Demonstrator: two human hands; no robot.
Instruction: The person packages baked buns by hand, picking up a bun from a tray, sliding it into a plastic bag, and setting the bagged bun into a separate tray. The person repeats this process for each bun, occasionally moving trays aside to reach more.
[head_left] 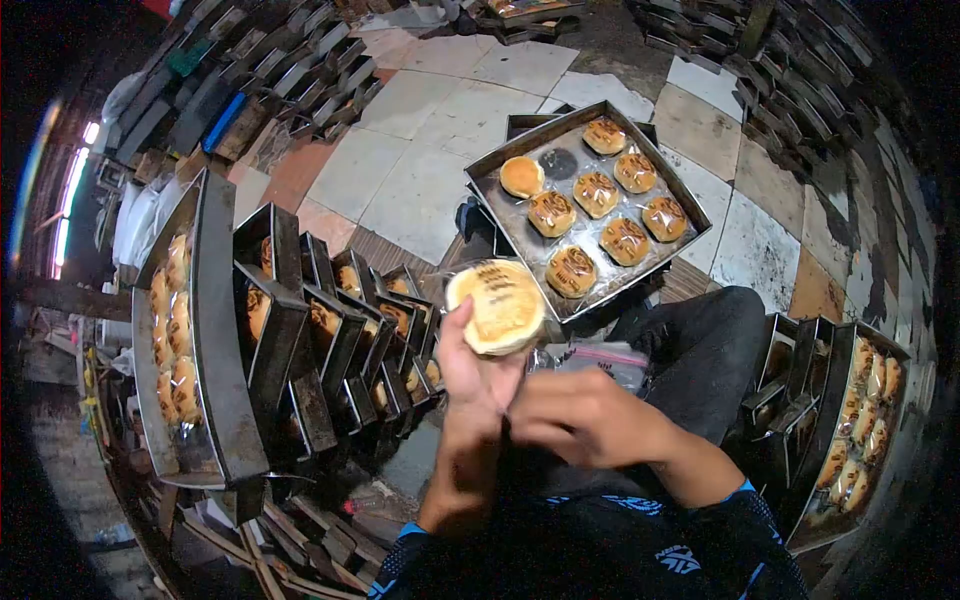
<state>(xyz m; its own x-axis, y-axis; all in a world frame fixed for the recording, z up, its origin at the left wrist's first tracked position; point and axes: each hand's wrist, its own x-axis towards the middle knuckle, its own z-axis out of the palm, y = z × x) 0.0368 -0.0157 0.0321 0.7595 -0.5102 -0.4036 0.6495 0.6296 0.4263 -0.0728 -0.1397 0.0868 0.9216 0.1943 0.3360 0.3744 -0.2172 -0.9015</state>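
Note:
My left hand [472,365] holds up a round, pale golden bun [497,308] with dark printed marks on top. Clear plastic seems to surround the bun. Close to my left wrist, my right hand [575,415] is closed with curled fingers, slightly blurred; what it pinches is hidden. A pile of clear plastic bags [600,362] with a pink edge lies by my lap, just beyond my right hand. Ahead, a metal tray [558,164] carries several plastic-wrapped buns [597,194] with dark markings and one plain-topped bun [521,178].
Stacked metal trays [270,310] of buns stand to my left, one tilted tray [222,330] nearest. Another tray of wrapped buns [858,425] leans at my right. More stacks [270,70] line the back of the tiled floor [430,170].

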